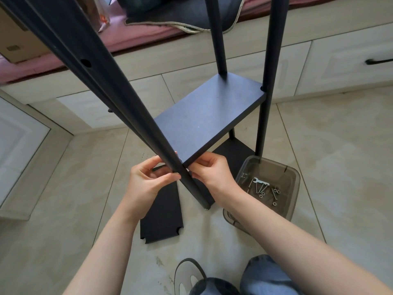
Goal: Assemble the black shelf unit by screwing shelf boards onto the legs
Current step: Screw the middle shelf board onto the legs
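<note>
Fingers [168,177] of the left hand [146,182] are curled against the near leg [136,116] just below the corner of the shelf board [208,118], the thumb and forefinger pinched at the leg's left side; whether something small is held between them cannot be told. On the leg's right side, the right hand [212,173] is seen with its fingertips pinched at the board's corner, where board and leg meet. The board is held level between this leg and two further legs [268,60] standing behind it. Below the near leg a lower board [234,150] is partly seen, and a loose board [161,213] with notched corners lies flat on the tiled floor [63,199], left of the leg's foot. Right of the leg a clear plastic tub [293,173] is placed, with bolts, nuts and a small wrench [258,180] inside it.
</note>
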Available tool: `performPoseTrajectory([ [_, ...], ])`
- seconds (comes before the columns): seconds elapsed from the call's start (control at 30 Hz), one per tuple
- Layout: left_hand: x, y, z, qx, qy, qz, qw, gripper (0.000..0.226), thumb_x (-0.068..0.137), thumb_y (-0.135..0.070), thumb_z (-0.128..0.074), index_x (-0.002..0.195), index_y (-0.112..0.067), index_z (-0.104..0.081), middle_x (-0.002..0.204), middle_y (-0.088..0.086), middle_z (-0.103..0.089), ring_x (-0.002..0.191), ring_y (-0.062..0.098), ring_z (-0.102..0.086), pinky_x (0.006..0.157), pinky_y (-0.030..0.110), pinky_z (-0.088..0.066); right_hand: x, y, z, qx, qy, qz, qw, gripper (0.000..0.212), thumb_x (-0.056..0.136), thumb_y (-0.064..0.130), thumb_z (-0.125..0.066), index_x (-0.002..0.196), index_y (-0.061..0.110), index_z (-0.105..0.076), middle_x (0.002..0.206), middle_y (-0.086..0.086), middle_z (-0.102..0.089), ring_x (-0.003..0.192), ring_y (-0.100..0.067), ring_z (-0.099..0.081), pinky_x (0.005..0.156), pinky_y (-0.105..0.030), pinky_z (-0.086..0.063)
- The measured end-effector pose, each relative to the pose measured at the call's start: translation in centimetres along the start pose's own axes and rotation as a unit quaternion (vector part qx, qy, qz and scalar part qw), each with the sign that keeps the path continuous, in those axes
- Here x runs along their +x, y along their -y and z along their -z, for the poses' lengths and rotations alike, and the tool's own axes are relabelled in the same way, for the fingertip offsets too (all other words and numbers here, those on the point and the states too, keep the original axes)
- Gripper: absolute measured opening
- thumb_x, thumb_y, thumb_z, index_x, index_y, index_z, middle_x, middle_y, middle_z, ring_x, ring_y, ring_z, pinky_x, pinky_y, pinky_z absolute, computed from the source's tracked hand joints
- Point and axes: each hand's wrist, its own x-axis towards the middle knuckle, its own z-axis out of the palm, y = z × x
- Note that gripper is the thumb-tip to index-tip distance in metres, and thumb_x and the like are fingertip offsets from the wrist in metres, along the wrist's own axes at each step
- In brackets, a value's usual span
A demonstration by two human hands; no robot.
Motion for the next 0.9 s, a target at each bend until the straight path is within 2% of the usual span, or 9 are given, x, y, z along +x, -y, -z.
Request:
performPoseTrajectory([
  [0.1, 0.1, 0.0, 0.0, -0.004, -0.003, 0.002, 1.000, 0.050, 0.077, 0.020, -0.069, 0.097, -0.025, -0.080, 0.099, -0.003, -0.078, 0.094, 0.021, -0.076, 0.082, 0.026, -0.059, 0.2, -0.4, 0.1, 0.034, 0.015, -0.005, 0.999, 0.012, 0.091, 0.006, -0.066, 0.097, 0.007, -0.076, 0.095, -0.009, -0.076, 0.090, -0.029, -0.072, 0.089, -0.042, -0.058],
  [0.23, 0.0, 0.1, 0.1, 0.004, -0.003, 0.005, 1.000, 0.044, 0.077, 0.019, -0.068, 0.106, -0.014, -0.073, 0.099, -0.004, -0.078, 0.094, 0.021, -0.076, 0.081, 0.025, -0.059, 0.2, -0.9, 0.5, 0.070, 0.035, -0.022, 0.997, 0.018, 0.093, 0.000, -0.059, 0.101, 0.002, -0.075, 0.092, -0.009, -0.075, 0.084, -0.018, -0.069, 0.090, -0.035, -0.055],
  [0.3, 0.0, 0.0, 0.1, 0.007, -0.004, 0.006, 1.000, 0.043, 0.077, 0.019, -0.068, 0.107, -0.012, -0.072, 0.099, -0.005, -0.078, 0.094, 0.020, -0.076, 0.081, 0.025, -0.059, 0.3, -1.1, 0.5, 0.079, 0.029, -0.024, 0.996, 0.018, 0.093, -0.001, -0.058, 0.102, -0.001, -0.074, 0.089, -0.009, -0.074, 0.080, -0.017, -0.068, 0.089, -0.035, -0.054],
  [0.47, 0.1, 0.0, 0.0, 0.010, -0.003, 0.007, 1.000, 0.044, 0.078, 0.021, -0.068, 0.106, -0.013, -0.072, 0.097, -0.007, -0.078, 0.092, 0.017, -0.076, 0.080, 0.024, -0.059, 1.4, -1.8, 0.0, 0.146, 0.030, -0.022, 0.989, 0.016, 0.092, -0.003, -0.060, 0.103, -0.007, -0.071, 0.107, -0.026, -0.070, 0.097, -0.042, -0.063, 0.099, -0.049, -0.050],
  [0.53, 0.0, 0.0, 0.0, 0.008, -0.004, 0.008, 1.000, 0.044, 0.077, 0.021, -0.067, 0.106, -0.012, -0.071, 0.096, -0.007, -0.078, 0.091, 0.017, -0.076, 0.079, 0.024, -0.059, 1.6, -1.8, 0.3, 0.180, 0.055, -0.034, 0.982, 0.017, 0.092, -0.005, -0.057, 0.105, -0.010, -0.068, 0.105, -0.024, -0.069, 0.092, -0.034, -0.065, 0.091, -0.041, -0.055],
  [0.63, 0.0, 0.0, 0.0, 0.006, -0.004, 0.008, 1.000, 0.044, 0.077, 0.022, -0.067, 0.106, -0.011, -0.071, 0.095, -0.007, -0.078, 0.090, 0.016, -0.076, 0.079, 0.024, -0.059, 1.7, -1.8, 1.0, 0.201, 0.097, -0.047, 0.974, 0.018, 0.094, -0.010, -0.050, 0.102, -0.010, -0.066, 0.087, -0.012, -0.072, 0.071, -0.016, -0.066, 0.072, -0.023, -0.054],
  [0.7, 0.1, 0.0, 0.0, 0.006, -0.005, 0.009, 1.000, 0.044, 0.077, 0.022, -0.066, 0.105, -0.012, -0.071, 0.094, -0.007, -0.078, 0.089, 0.016, -0.076, 0.079, 0.024, -0.059, 2.0, -1.8, 1.3, 0.207, 0.107, -0.058, 0.971, 0.021, 0.093, -0.012, -0.049, 0.096, -0.007, -0.069, 0.079, -0.012, -0.066, 0.066, -0.014, -0.061, 0.069, -0.022, -0.052],
  [0.77, 0.1, 0.1, 0.0, 0.004, -0.007, 0.008, 1.000, 0.045, 0.077, 0.022, -0.067, 0.104, -0.013, -0.072, 0.094, -0.006, -0.077, 0.088, 0.017, -0.076, 0.079, 0.025, -0.059, 2.3, -1.6, 1.5, 0.205, 0.119, -0.071, 0.969, 0.021, 0.094, -0.011, -0.049, 0.095, -0.005, -0.069, 0.081, -0.014, -0.061, 0.067, -0.014, -0.058, 0.068, -0.022, -0.051],
  [0.9, 0.1, 0.2, 0.0, 0.006, -0.009, 0.008, 1.000, 0.045, 0.077, 0.022, -0.066, 0.105, -0.013, -0.071, 0.092, -0.006, -0.077, 0.087, 0.017, -0.075, 0.078, 0.025, -0.059, 2.8, -1.1, 1.9, 0.178, 0.162, -0.097, 0.966, 0.017, 0.096, -0.007, -0.049, 0.100, -0.003, -0.066, 0.086, -0.010, -0.067, 0.071, -0.012, -0.063, 0.066, -0.019, -0.051],
])
